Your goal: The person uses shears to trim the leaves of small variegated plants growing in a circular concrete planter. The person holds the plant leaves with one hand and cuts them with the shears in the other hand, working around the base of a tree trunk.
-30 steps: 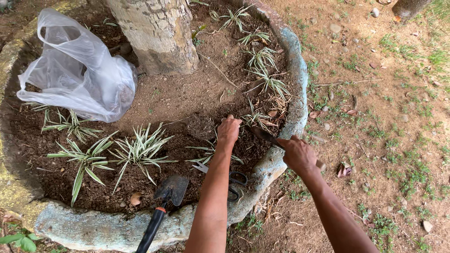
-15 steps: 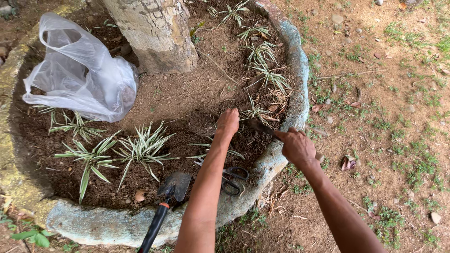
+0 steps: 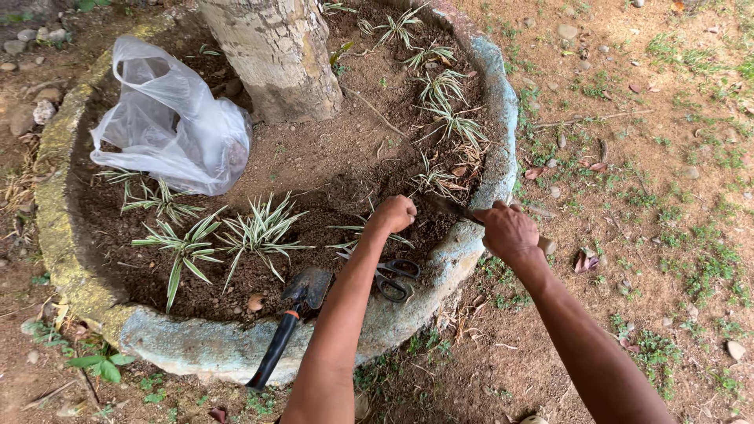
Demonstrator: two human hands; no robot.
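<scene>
right hand (image 3: 509,230) gripping knife (image 3: 444,206) — left hand (image 3: 395,213) fisted

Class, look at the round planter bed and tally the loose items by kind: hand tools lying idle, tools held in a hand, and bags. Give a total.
Idle hand tools: 2, the trowel and the scissors
Held tools: 1, the dark blade gripped by the right hand
Bags: 1, the clear plastic bag
Total: 4
</scene>
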